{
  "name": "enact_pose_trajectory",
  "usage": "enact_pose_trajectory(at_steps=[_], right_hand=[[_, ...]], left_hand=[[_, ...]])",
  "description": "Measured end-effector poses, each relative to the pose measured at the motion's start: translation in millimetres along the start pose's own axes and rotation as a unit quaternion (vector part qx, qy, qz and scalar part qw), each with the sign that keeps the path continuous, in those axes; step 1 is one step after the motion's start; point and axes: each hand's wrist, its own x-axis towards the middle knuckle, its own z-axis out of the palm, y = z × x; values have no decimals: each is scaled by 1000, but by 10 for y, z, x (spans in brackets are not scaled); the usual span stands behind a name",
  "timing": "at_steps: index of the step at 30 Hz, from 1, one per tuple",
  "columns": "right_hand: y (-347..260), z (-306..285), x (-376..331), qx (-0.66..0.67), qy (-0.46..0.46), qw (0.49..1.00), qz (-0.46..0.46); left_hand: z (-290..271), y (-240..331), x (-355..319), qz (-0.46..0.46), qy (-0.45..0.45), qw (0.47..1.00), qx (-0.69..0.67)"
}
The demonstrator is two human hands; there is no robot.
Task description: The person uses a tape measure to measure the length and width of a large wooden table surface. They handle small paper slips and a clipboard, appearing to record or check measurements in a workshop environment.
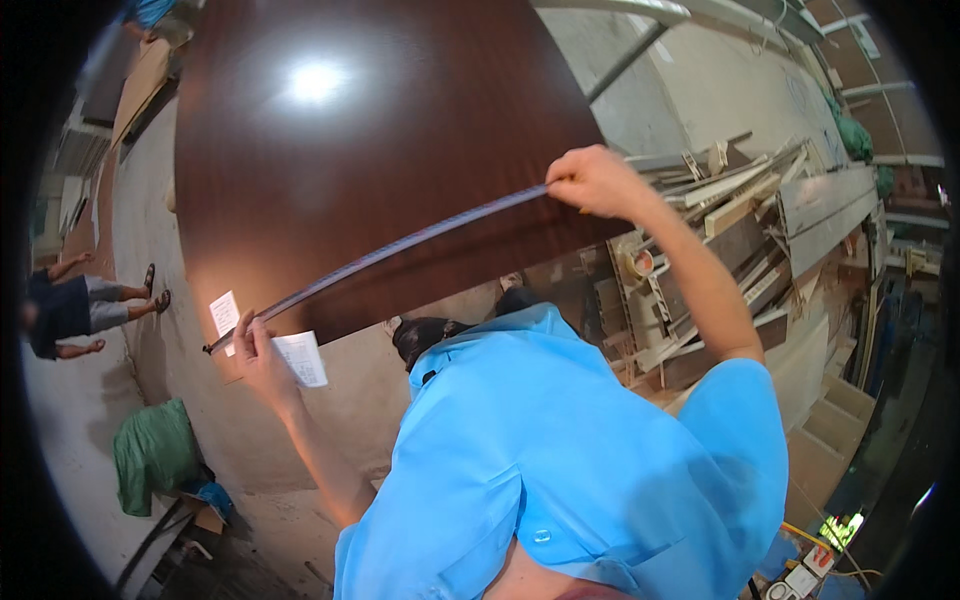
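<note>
A tape measure's pale blue-grey blade (430, 232) stretches across the dark brown, glossy panel (400, 130) near its close edge. My left hand (264, 362) pinches the blade by its dark end at the panel's near left corner. A small white written slip (303, 360) sticks out beside that hand's palm, apparently held in it. At the right side, my right hand (602, 183) is closed round the other end of the blade. Whether the tape's case sits inside that fist is hidden. An orange tip (585, 211) shows under the right hand. A white label (223, 312) lies on the panel near my left hand.
Wood and board offcuts (735, 215) are heaped on the right, with a tape roll (640, 263) among them. A metal frame (640, 12) runs behind. On the left walks a person (80, 305) in grey shorts; a green sack (158, 455) stands nearer. Another person's hand shows top left.
</note>
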Motion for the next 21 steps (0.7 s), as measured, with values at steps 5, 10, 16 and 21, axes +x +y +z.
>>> enact_pose_trajectory(at_steps=[5,10,16,21], right_hand=[[1194,-560,-559,115,-55,980,156],[1649,-485,-773,108,-46,988,104],[1702,-382,-834,102,-21,992,77],[1660,-411,-838,110,-43,986,113]], left_hand=[[803,489,-573,13,-113,993,20],[1135,742,-795,4,-125,992,21],[1238,725,-957,-11,-127,991,37],[1218,667,-1040,-38,-119,991,43]])
